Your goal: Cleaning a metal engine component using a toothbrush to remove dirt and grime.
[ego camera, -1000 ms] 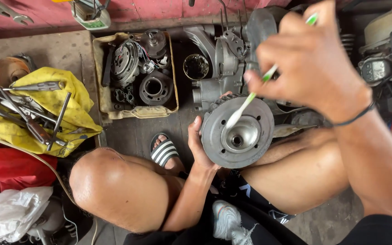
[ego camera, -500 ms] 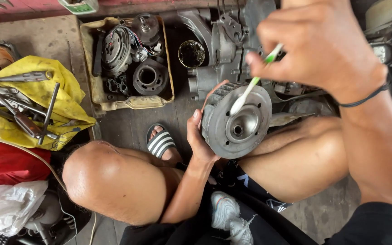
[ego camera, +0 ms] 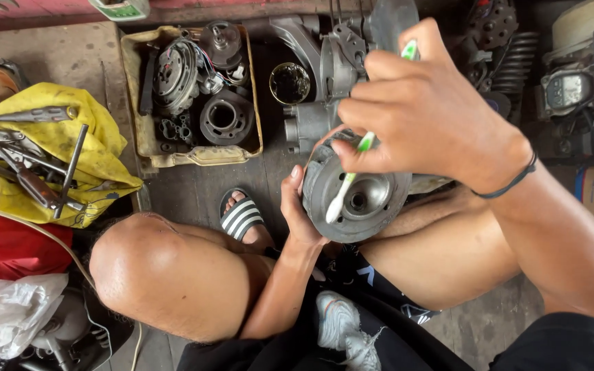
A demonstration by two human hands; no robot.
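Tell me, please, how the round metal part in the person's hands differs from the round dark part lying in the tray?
The round metal part is pale grey and larger; the ring-shaped part in the tray is darker and smaller. The grey part is held tilted by the left hand while the right hand puts a toothbrush to it; the dark part lies flat among other pieces, untouched. Both are round with a hole in the centre.

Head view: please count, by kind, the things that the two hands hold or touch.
Round grey metal engine part, held by the left hand: 1
Green and white toothbrush, held by the right hand: 1
Total: 2
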